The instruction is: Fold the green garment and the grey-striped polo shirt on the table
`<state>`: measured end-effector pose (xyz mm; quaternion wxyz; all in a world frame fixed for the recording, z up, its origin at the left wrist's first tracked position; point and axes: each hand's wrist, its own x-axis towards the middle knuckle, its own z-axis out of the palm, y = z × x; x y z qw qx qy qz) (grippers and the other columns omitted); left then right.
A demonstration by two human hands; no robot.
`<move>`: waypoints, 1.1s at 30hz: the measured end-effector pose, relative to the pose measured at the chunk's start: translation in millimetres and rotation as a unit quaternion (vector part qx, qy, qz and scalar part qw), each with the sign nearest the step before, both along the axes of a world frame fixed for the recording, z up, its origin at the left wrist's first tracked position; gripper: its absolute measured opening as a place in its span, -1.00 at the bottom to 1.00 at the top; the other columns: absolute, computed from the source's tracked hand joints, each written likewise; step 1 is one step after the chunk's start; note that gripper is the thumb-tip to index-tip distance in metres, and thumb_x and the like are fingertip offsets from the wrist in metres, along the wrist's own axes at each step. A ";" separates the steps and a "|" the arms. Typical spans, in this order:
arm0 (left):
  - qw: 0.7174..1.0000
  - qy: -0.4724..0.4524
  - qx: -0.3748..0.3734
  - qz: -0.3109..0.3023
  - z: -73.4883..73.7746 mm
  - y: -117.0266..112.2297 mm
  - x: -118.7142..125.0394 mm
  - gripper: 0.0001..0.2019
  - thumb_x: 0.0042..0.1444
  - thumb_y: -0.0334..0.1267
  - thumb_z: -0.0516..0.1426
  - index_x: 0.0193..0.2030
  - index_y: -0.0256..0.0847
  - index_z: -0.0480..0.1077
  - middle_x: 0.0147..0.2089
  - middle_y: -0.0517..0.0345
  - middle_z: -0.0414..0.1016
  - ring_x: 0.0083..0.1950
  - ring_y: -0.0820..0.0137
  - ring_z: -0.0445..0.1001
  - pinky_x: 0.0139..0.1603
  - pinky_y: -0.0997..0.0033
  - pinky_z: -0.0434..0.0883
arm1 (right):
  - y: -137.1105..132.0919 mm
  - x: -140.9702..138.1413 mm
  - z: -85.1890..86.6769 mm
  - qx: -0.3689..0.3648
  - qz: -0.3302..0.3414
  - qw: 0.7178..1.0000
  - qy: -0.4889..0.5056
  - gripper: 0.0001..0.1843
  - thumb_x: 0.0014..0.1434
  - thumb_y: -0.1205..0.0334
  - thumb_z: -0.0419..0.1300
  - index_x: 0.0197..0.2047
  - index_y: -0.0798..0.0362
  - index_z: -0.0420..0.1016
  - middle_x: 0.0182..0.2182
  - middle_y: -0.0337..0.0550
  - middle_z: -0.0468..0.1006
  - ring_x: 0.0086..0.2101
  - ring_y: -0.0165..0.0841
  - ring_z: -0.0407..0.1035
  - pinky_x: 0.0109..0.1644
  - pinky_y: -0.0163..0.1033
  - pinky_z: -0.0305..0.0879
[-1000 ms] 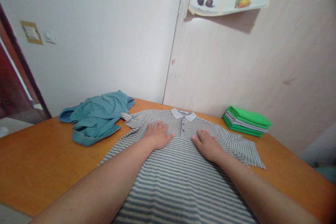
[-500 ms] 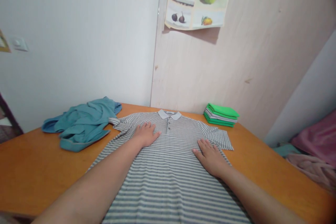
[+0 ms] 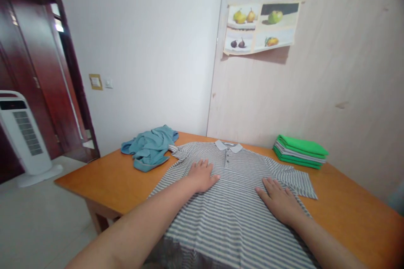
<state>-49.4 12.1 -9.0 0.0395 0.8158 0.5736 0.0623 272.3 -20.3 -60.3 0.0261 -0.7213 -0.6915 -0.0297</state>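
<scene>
A grey-and-white striped polo shirt lies spread face up on the table, its collar at the far end and its hem toward me. My left hand rests flat on the left side of the chest, fingers apart. On the right side, below the sleeve, my right hand presses flat with its fingers stretched out. The shirt's left-hand sleeve is bunched near the teal garment, while the right-hand one lies out to the side.
The orange wooden table stands against the wall. A crumpled teal garment lies at its back left; a folded green-and-grey stack of cloth sits at the back right. A white tower fan stands on the floor at left.
The camera view has turned left, bringing the fan and doorway into sight. Both hands stay flat on the shirt in nearly the same places.
</scene>
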 end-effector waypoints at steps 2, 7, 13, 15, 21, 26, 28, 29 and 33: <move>1.000 -0.006 -0.014 -0.006 -4.8 -14.2 -4.6 -0.14 0.23 0.37 -0.30 0.46 -0.19 0.03 0.52 -0.14 -0.12 0.51 -0.03 -0.16 0.42 -0.19 -0.10 | 1.1 0.6 -1.4 0.002 0.004 1.000 -0.003 -0.18 0.30 -0.22 -0.28 0.47 0.05 0.01 0.44 -0.10 0.00 0.41 -0.11 -0.20 0.42 0.18 -0.21; 1.000 -0.009 -0.025 0.001 -8.3 -28.4 -11.4 -0.16 0.23 0.37 -0.34 0.49 -0.10 -0.04 0.54 -0.03 -0.16 0.53 0.04 -0.21 0.43 -0.17 -0.16 | 3.1 1.2 -0.6 -0.008 0.010 1.000 -0.012 -0.19 0.31 -0.21 -0.28 0.47 0.07 0.02 0.44 -0.08 -0.02 0.41 -0.08 -0.20 0.41 0.20 -0.19; 1.000 -0.001 -0.018 -0.014 -3.9 -28.0 -13.4 -0.23 0.28 0.30 -0.28 0.47 -0.13 0.01 0.52 -0.08 -0.10 0.52 0.04 -0.15 0.43 -0.14 -0.12 | 1.5 -1.2 6.0 0.000 0.010 1.000 0.016 -0.17 0.32 -0.25 -0.28 0.46 0.09 0.02 0.43 -0.01 0.01 0.40 -0.04 -0.16 0.40 0.21 -0.20; 1.000 -0.001 -0.011 -0.022 -5.4 -29.9 -17.2 -0.25 0.30 0.28 -0.27 0.46 -0.14 0.04 0.52 -0.09 -0.06 0.51 0.04 -0.13 0.42 -0.15 -0.10 | 1.0 -1.9 8.3 -0.001 0.010 1.000 0.019 -0.17 0.32 -0.25 -0.29 0.46 0.10 0.03 0.43 0.00 0.02 0.40 -0.05 -0.15 0.40 0.21 -0.20; 0.996 -0.068 0.061 -0.013 -10.6 -38.0 -50.3 -0.39 0.32 0.17 -0.11 0.32 -0.16 0.26 0.43 -0.08 0.17 0.44 0.08 0.10 0.40 0.01 0.06 | 2.4 -1.2 10.1 -0.003 0.019 1.000 0.014 -0.15 0.32 -0.24 -0.32 0.45 0.15 0.03 0.42 0.03 0.04 0.39 -0.05 -0.13 0.40 0.22 -0.18; 0.977 -0.117 0.149 0.093 -2.4 -46.1 -102.7 -0.59 0.40 -0.16 -0.16 0.17 -0.23 0.37 0.20 -0.05 0.45 0.21 0.28 0.40 0.22 0.33 0.29 | 4.5 1.9 6.0 0.005 0.027 1.000 0.005 -0.14 0.32 -0.25 -0.32 0.45 0.16 0.04 0.42 0.06 0.06 0.39 -0.02 -0.12 0.36 0.29 -0.12; 0.968 -0.112 0.165 0.150 -0.7 -54.8 -121.2 -0.62 0.39 -0.22 -0.17 0.06 -0.22 0.42 0.06 -0.05 0.52 0.08 0.25 0.46 0.09 0.30 0.35 | 4.3 2.7 5.5 0.009 0.030 1.000 0.002 -0.18 0.32 -0.23 -0.31 0.44 0.11 0.07 0.41 0.06 0.07 0.38 -0.01 -0.10 0.35 0.30 -0.09; 0.964 -0.105 0.168 0.174 -0.8 -60.3 -128.2 -0.64 0.37 -0.23 -0.15 0.00 -0.22 0.44 0.00 -0.05 0.53 0.02 0.23 0.48 0.03 0.28 0.36 | 3.9 3.0 5.7 0.009 0.033 0.999 -0.001 -0.20 0.32 -0.21 -0.30 0.43 0.07 0.10 0.41 0.05 0.08 0.38 0.00 -0.09 0.34 0.31 -0.08; 0.951 -0.070 0.174 0.245 -5.1 -82.3 -138.9 -0.74 0.27 -0.17 0.00 -0.14 -0.22 0.47 -0.08 -0.12 0.51 -0.01 0.10 0.45 0.00 0.16 0.33 | 2.0 3.4 9.5 0.006 0.052 0.999 -0.010 -0.29 0.31 -0.16 -0.22 0.39 -0.04 0.21 0.40 0.01 0.13 0.37 0.02 -0.05 0.32 0.31 -0.03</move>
